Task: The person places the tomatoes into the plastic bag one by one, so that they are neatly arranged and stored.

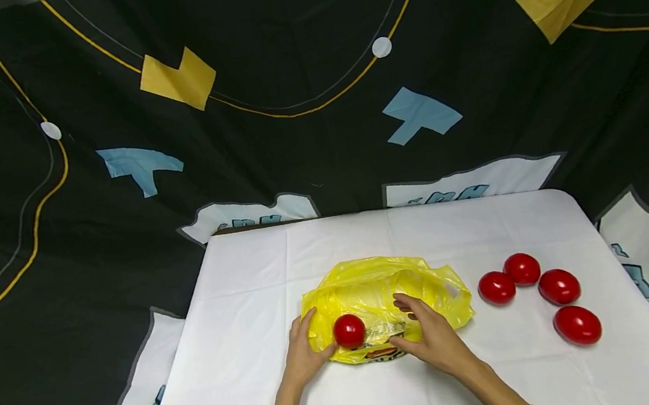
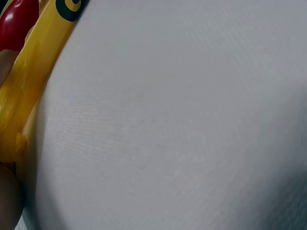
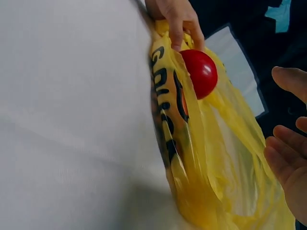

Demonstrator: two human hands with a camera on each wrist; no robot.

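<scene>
A crinkled yellow plastic bag (image 1: 381, 276) with dark printing lies on the table, its mouth spread. One glossy red ball (image 1: 349, 331) sits at the bag's left end, just beside the fingers of my left hand (image 1: 304, 353). That hand holds the bag's left edge between thumb and fingers; in the right wrist view its fingertips (image 3: 176, 38) reach the rim next to the ball. On the bag's right side, my right hand (image 1: 433, 337) hovers with fingers spread and nothing in them. The left wrist view catches only a strip of yellow bag (image 2: 29, 81) and part of the ball.
Several more red balls, one of them a red ball (image 1: 577, 325) nearest the front, lie to the right of the bag. A white cloth covers the table (image 1: 238, 292). Behind it hangs a dark curtain (image 1: 308, 164) with yellow and blue shapes.
</scene>
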